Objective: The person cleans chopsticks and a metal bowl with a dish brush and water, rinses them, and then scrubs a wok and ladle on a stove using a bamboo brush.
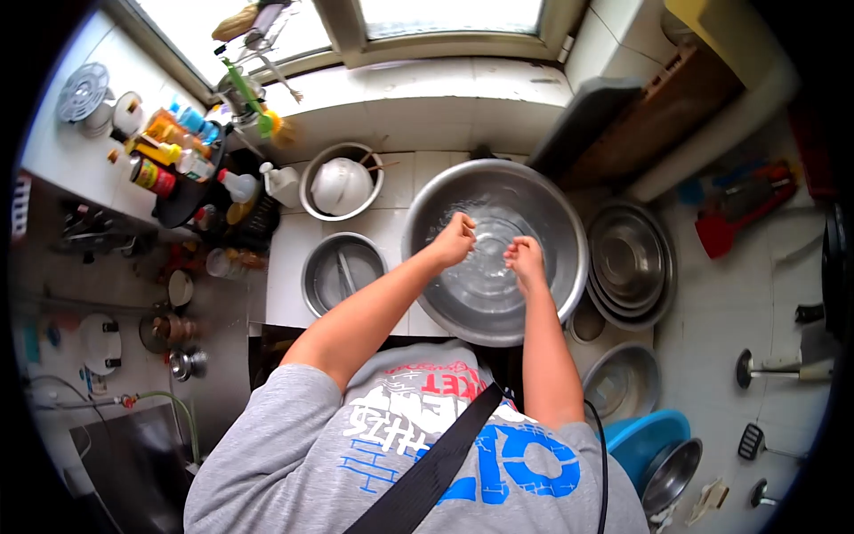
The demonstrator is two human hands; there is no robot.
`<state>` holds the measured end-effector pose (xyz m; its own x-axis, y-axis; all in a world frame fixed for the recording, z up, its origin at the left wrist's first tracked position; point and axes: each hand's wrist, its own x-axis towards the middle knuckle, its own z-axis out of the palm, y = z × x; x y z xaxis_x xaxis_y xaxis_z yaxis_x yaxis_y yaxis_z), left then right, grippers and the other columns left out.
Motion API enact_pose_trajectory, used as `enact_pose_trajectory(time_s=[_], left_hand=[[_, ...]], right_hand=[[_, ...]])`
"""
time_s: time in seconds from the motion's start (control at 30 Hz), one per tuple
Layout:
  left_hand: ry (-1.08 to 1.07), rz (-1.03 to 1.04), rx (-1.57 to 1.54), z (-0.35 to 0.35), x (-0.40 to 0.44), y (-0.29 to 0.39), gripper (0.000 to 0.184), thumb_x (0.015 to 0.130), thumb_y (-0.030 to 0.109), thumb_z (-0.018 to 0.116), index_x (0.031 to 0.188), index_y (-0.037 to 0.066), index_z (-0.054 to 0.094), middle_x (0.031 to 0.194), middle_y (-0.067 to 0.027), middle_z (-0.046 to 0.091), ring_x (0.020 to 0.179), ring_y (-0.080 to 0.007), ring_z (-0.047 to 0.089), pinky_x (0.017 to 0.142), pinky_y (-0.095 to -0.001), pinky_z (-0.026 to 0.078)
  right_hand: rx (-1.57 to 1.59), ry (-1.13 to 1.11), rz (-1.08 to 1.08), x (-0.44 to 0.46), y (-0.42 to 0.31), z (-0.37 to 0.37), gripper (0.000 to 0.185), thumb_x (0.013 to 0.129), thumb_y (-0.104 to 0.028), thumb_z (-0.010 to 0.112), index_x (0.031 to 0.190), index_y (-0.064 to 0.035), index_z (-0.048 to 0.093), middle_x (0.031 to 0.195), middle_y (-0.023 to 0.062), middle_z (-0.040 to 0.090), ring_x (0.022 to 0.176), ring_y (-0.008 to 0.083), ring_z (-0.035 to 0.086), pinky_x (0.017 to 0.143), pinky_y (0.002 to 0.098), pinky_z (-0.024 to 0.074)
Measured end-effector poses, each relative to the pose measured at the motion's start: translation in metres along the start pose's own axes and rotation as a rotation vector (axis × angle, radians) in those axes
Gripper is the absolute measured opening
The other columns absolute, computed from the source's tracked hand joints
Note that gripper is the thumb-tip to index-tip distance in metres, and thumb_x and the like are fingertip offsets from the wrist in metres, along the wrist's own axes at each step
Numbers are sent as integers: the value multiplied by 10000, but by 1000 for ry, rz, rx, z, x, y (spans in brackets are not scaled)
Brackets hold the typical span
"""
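Note:
A large round metal basin [556, 303] with rippling clear water [487, 289] stands on the white tiled counter in front of me. My left hand [454, 240] hangs over the basin's left half, its fingers curled closed. My right hand [525, 258] is over the middle right, fingers bent together and pointing inward. A gap separates the two hands, and both look wet. Whether anything small is between the fingers of either hand, I cannot make out.
A white pot [307, 191] holding bowls [342, 185] and a metal pan [311, 298] sit to the left. Nested metal bowls [665, 267] stand at the right, near a blue basin [654, 432]. Bottles [153, 176] crowd the left corner; cutting boards [583, 129] lean behind.

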<state>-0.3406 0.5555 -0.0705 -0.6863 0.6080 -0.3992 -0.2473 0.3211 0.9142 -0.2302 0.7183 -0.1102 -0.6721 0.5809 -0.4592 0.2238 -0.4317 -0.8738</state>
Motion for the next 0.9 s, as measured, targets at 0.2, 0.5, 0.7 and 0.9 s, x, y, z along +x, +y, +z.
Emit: enact_pose_trajectory(time_s=[0.2,0.5,0.7,0.9], left_hand=[[46,266,403,-63,-5,25,353,898,195,662,1196,27,577,1196,-142,607,1023,-227,621,822,-354,520],[1080,455,319,-315,-9,124,197,798,145,643,940,14,603,829,-143,677,811,-294,672,752,-387,530],[1391,453,545,-425,-3,168,424,790,267,726,1038,-19,535,1055,-221,581,986,-370,593,883,-435,479],[1183,476,592,-447,10,191,382,779,296,753,949,-12,605,942,-200,669,927,-356,654,863,-424,514]], right_hand=[[-518,-259,-195,-8,-13,13,153,875,-111,680,895,39,704,1101,132,690,904,176,664,719,253,504],[-793,-21,-366,-35,-20,59,341,810,-313,744,1014,-41,719,1056,147,709,1080,259,653,887,349,500],[-789,-17,-238,-64,-12,80,348,836,-283,712,1079,-33,697,1142,152,671,1003,265,682,843,357,524],[-720,73,-228,-123,-7,127,293,864,-246,695,1056,-25,690,1144,150,642,989,247,684,821,335,526]])
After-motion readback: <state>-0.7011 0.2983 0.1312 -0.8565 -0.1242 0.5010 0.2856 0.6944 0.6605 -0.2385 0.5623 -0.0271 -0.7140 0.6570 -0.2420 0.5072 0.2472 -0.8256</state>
